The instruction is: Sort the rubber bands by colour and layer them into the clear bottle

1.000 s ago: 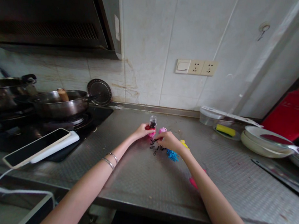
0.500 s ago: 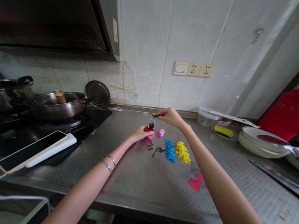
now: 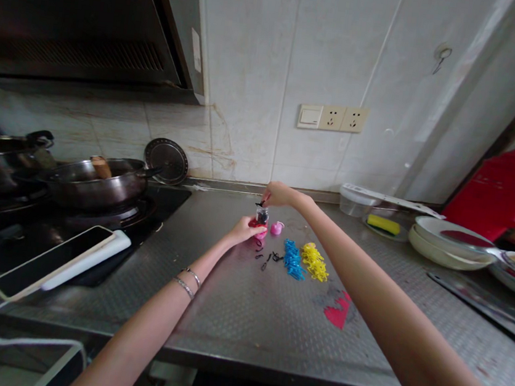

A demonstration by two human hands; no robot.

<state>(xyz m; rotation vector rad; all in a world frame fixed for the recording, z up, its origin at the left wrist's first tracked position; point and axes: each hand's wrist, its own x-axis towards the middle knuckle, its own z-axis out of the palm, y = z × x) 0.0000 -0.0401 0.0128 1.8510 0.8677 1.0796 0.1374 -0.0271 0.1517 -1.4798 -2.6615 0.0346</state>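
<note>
My left hand (image 3: 246,230) is wrapped round a small clear bottle (image 3: 262,216) with a pink-red lower part and black bands inside. Just above its mouth, my right hand (image 3: 276,194) pinches some small black rubber bands (image 3: 260,204). A round pink cap (image 3: 276,227) lies right of the bottle. In front of it, several loose black bands (image 3: 267,260) are scattered on the steel counter (image 3: 225,313). Beside those lie a pile of blue bands (image 3: 294,259) and a pile of yellow bands (image 3: 315,261).
A torn red heart-shaped piece (image 3: 337,310) lies near my right forearm. At left are a phone (image 3: 52,262) with a white cable and pans (image 3: 95,184) on the stove. On the right stand bowls (image 3: 446,248), a knife (image 3: 481,308) and a red thermos (image 3: 502,190).
My right hand has moved left, bringing the black bands from beside the bottle to over its mouth. My left hand keeps its hold on the bottle.
</note>
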